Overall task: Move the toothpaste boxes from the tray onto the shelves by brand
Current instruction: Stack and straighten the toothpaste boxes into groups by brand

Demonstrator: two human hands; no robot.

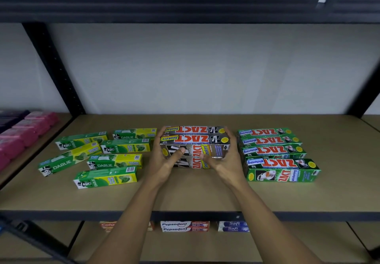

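Note:
A block of several silver Zact Smokers boxes (pixel 195 140) stands stacked in the middle of the wooden shelf (pixel 185 193). My left hand (pixel 164 158) grips its left end, thumb on the front face. Gripping the right end is my right hand (pixel 224 158), its thumb also on the front. Several green Darlie boxes (pixel 107 156) lie loosely to the left. A neat row of green Zact Whitening boxes (pixel 275 152) sits to the right. The tray is out of view.
Pink packs (pixel 24 134) fill the neighbouring shelf at far left. Black uprights (pixel 55 66) frame the bay. On the shelf below sit Colgate (pixel 107 225), Pepsodent (pixel 185 226) and Safi boxes (pixel 233 226). Bare board runs along the shelf's front edge.

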